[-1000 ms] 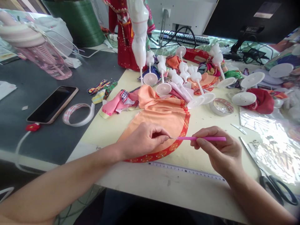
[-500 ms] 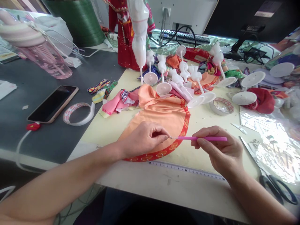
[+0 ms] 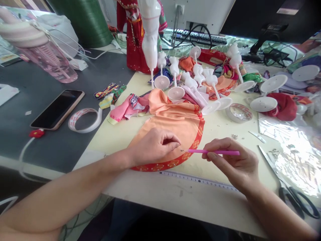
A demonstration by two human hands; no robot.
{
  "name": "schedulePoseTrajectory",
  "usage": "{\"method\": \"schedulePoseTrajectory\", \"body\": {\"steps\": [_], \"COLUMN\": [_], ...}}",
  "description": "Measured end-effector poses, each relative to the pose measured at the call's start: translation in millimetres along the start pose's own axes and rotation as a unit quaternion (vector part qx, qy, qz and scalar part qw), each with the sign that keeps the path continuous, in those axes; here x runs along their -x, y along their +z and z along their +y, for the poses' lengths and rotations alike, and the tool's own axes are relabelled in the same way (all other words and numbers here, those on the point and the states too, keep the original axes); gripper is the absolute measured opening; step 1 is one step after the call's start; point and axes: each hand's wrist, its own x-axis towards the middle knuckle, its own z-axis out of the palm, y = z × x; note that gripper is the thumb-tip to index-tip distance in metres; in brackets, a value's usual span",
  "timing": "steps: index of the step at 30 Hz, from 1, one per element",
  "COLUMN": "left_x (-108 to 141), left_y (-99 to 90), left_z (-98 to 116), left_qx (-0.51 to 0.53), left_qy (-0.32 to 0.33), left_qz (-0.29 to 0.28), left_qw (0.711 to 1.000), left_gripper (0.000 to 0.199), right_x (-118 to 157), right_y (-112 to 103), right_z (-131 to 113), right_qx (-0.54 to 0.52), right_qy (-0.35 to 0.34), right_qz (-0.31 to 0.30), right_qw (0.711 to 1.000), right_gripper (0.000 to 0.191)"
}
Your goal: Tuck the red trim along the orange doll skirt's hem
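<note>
My right hand (image 3: 232, 160) grips a thin pink pen-like tool (image 3: 213, 152), held level and pointing left. A small dark speck sits at its pale, narrow tip. Just left of that tip is my left hand (image 3: 152, 145), thumb and forefinger pinched together; whatever they hold, if anything, is too small to make out. Beneath the left hand lies a peach-orange doll skirt (image 3: 173, 122), fanned out flat. Its curved red border carries gold patterns and small pale dots near the front.
A ruler (image 3: 198, 180) lies in front of the skirt. Scissors (image 3: 286, 187) and clear plastic (image 3: 293, 150) are on the right. White doll forms (image 3: 174, 68) and tape (image 3: 239, 112) stand behind. A phone (image 3: 57, 108) and tape roll (image 3: 84, 120) are left.
The pink tool's tip has pulled away slightly down from my left fingertips, which it was touching. My right hand has shifted a little left. The view has tilted slightly.
</note>
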Motion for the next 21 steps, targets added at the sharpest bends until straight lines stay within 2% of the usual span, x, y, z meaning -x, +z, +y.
{"method": "schedulePoseTrajectory", "body": {"steps": [7, 14, 21], "left_x": [0.9, 0.6, 2.2], "left_y": [-5.6, -12.3, -13.1], "left_z": [1.3, 6.0, 5.2], "left_qx": [-0.077, -0.206, -0.256], "left_qy": [0.017, 0.077, 0.104], "left_qz": [-0.015, -0.101, -0.149], "left_qw": [0.997, 0.97, 0.95], "left_gripper": [0.014, 0.012, 0.011], "right_x": [3.8, 2.9, 2.3], "right_y": [-1.6, 3.8, 6.6], "right_z": [2.4, -0.6, 0.3], "right_qx": [0.036, 0.051, 0.07], "right_qy": [-0.026, -0.066, -0.073], "right_qz": [-0.042, -0.1, -0.146], "right_qw": [0.998, 0.991, 0.984], "right_gripper": [0.015, 0.016, 0.017]}}
